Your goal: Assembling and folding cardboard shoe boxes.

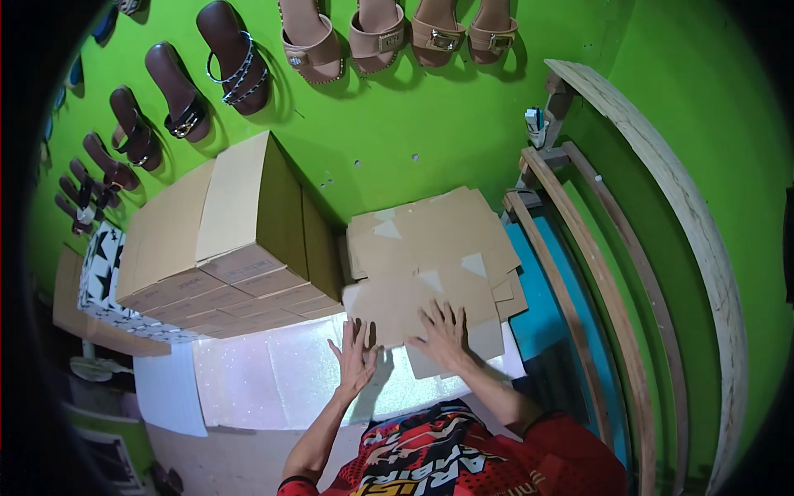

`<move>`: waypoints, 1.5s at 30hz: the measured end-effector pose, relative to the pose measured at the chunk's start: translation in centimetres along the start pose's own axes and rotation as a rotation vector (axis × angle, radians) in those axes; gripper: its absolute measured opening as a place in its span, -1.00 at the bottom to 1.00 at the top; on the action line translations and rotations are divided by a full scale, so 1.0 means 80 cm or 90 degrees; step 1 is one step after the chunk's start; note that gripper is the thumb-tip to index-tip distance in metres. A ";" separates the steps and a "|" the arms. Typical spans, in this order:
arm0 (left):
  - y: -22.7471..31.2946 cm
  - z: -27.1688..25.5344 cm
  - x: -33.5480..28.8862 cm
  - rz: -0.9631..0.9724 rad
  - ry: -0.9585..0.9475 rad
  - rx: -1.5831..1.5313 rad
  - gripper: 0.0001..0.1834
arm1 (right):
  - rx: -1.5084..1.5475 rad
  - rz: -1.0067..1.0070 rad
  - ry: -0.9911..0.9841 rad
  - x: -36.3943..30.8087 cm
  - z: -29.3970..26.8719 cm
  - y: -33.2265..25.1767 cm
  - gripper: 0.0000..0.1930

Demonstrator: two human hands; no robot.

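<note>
A pile of flat brown cardboard sheets lies against the green wall, with small white patches on several of them. Over its near part rests a top sheet. My right hand has its fingers spread out on the near right of that sheet. At the sheet's near left corner is my left hand, fingers stretched and apart; whether it touches the cardboard I cannot tell. Neither hand holds anything. Under my right wrist a greyish sheet sticks out from the pile.
Left of the pile stands a block of stacked cardboard boxes, beside a black-and-white star-patterned box. A shiny whitish cover spreads over the table. Wooden rails run along the right. Sandals hang on the wall.
</note>
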State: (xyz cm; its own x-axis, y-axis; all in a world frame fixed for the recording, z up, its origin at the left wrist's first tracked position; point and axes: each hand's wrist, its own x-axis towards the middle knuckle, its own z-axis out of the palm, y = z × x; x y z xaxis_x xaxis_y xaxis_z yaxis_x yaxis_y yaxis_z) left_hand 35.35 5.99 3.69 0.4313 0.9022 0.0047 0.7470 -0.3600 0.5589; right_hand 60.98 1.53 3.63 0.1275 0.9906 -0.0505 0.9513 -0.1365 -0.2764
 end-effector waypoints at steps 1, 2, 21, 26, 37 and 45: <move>-0.001 0.005 -0.001 -0.004 -0.006 0.000 -0.17 | 0.003 0.002 -0.006 -0.010 0.003 0.001 -0.05; -0.004 0.010 0.001 -0.013 -0.024 0.010 -0.15 | 0.063 -0.009 0.017 -0.019 0.005 0.004 -0.08; -0.077 0.046 0.034 -0.306 0.108 -0.165 -0.10 | 0.126 -0.178 0.101 -0.021 0.023 0.016 -0.39; -0.109 0.036 0.018 -0.346 0.005 -0.111 -0.28 | 0.104 -0.171 0.108 -0.014 0.034 -0.017 -0.15; -0.140 0.030 -0.059 -0.094 -0.073 0.020 -0.22 | -0.115 -0.116 -0.010 -0.010 0.071 -0.070 -0.17; -0.202 -0.002 -0.209 -0.086 -0.030 -0.037 -0.19 | 0.068 -0.126 0.065 -0.026 0.104 -0.193 -0.40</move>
State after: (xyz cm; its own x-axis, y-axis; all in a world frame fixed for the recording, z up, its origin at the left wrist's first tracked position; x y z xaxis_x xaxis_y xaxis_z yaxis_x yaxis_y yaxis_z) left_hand 15.98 -3.25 -5.28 0.3533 0.9288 -0.1115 0.7700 -0.2210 0.5985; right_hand 43.67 1.49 -0.02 -0.0254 0.9935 0.1107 0.9260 0.0651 -0.3720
